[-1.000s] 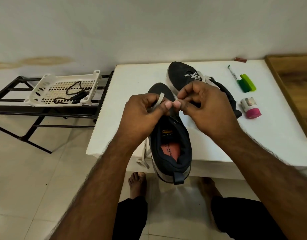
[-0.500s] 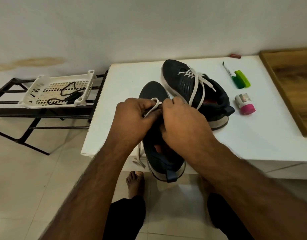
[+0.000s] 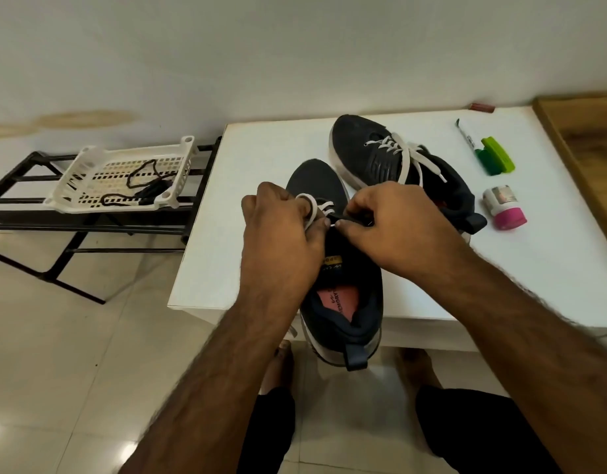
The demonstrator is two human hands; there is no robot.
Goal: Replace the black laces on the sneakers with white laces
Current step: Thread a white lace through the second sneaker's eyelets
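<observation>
At the centre of the frame both hands meet over the near sneaker. The left hand has its fingers curled around a loop of white lace, which bends over its forefinger. The right hand pinches the lace's tip between thumb and fingertip, right at the dark eyelet row, and the two thumbs almost touch. The near sneaker lies toe away from the person, its heel hanging over the front edge of the white tabletop; a few white crossings show near the toe.

Just beyond it, up and to the right, sits the second sneaker, already laced in white with loose ends trailing over its side. Further right lie a marker, a green highlighter and a small pink-capped container. At the left of the frame a black metal rack carries a white plastic basket holding the black laces.
</observation>
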